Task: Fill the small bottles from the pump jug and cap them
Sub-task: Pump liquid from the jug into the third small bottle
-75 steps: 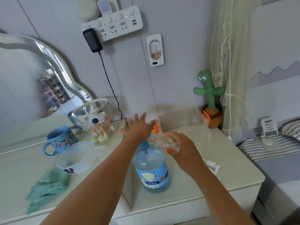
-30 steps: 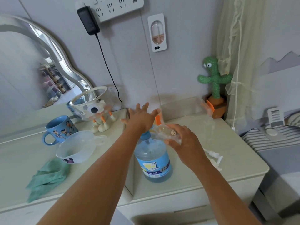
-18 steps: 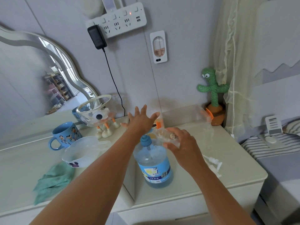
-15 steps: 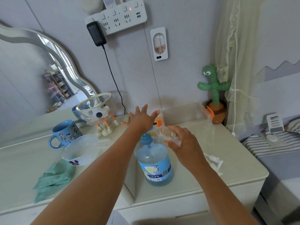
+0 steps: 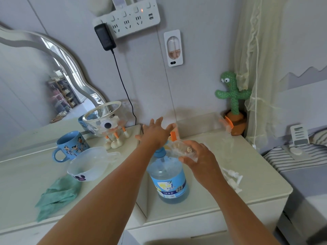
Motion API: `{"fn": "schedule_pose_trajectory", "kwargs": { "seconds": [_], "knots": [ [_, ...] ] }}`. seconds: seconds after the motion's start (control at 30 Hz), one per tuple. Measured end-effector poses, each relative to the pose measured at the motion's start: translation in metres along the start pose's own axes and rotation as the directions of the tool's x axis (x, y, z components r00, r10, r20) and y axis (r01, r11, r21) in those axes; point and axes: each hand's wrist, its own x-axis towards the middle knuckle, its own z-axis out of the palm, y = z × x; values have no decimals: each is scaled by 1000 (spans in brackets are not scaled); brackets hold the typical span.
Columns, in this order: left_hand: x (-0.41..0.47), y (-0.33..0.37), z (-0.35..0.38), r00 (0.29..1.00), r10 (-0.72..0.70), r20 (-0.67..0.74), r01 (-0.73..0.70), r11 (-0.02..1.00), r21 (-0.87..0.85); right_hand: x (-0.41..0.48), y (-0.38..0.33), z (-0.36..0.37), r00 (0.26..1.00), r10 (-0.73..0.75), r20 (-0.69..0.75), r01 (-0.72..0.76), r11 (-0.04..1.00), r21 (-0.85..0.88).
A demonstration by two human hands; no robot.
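Note:
A clear jug [image 5: 168,181] of blue liquid with a blue pump top stands on the white bedside cabinet [image 5: 256,184]. My left hand [image 5: 155,132] lies flat on the pump head, fingers spread and straight. My right hand [image 5: 200,160] grips a small clear bottle [image 5: 180,147], tilted on its side with its mouth at the pump spout. White pump caps [image 5: 231,177] lie on the cabinet to the right of the jug, partly hidden by my right forearm.
A clear plastic box [image 5: 200,122] with orange clips stands at the back by a green cactus toy [image 5: 231,98]. On the left dresser are a blue mug [image 5: 70,147], a clear bowl [image 5: 88,165], a green cloth [image 5: 56,195] and a glass bowl on legs [image 5: 106,119]. A bed lies right.
The view swayed up and down a little. Both hands stay at the jug, left on the pump head and right holding the small bottle at the spout.

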Motion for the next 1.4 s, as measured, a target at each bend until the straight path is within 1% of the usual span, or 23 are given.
{"fn": "schedule_pose_trajectory", "kwargs": {
  "seconds": [0.1, 0.3, 0.43, 0.5, 0.57, 0.63, 0.73, 0.87, 1.03, 1.13, 1.27, 1.4],
  "knots": [
    [-4, 2, -12, 999, -27, -30, 23, 993, -114, 2, -8, -3, 1000, -14, 0, 14, 1000, -4],
    [-6, 3, -11, 999, -40, -11, 38, 992, -123, 5, -8, -3, 1000, -19, 2, 19, 999, -42],
    [-1, 2, -9, 999, -40, -15, 39, 995, -96, 6, -5, -1, 999, -31, -17, 31, 999, -35],
    [3, 0, -5, 1000, -21, -23, 20, 999, -37, 7, -2, 2, 999, -34, -24, 33, 999, -41],
    [6, -3, 1, 1000, 8, 0, -8, 1000, 22, 7, 3, 5, 1000, -20, -23, 19, 999, -51],
    [6, -4, 4, 1000, -7, 23, 7, 1000, 5, 4, 6, 7, 1000, -9, -16, 9, 999, -36],
    [6, -2, 6, 998, 47, 46, -50, 996, 77, -2, 5, 8, 1000, 1, -18, -1, 1000, 9],
    [-2, 0, -1, 999, -34, 0, 34, 998, -49, -1, -2, 3, 1000, 5, -12, -5, 1000, -31],
    [-5, 5, -14, 999, -36, -1, 36, 994, -101, 6, -14, -5, 999, -36, -31, 32, 993, -114],
    [-5, 3, -11, 999, -42, 6, 42, 989, -140, 7, -14, -6, 999, -34, -24, 31, 993, -113],
    [-2, 2, -9, 999, -41, 0, 41, 991, -124, 7, -11, -6, 999, -42, -20, 40, 995, -95],
    [3, -1, -3, 1000, -11, -10, 10, 994, -111, 7, -5, -2, 998, -55, -23, 53, 997, -55]
  ]
}}
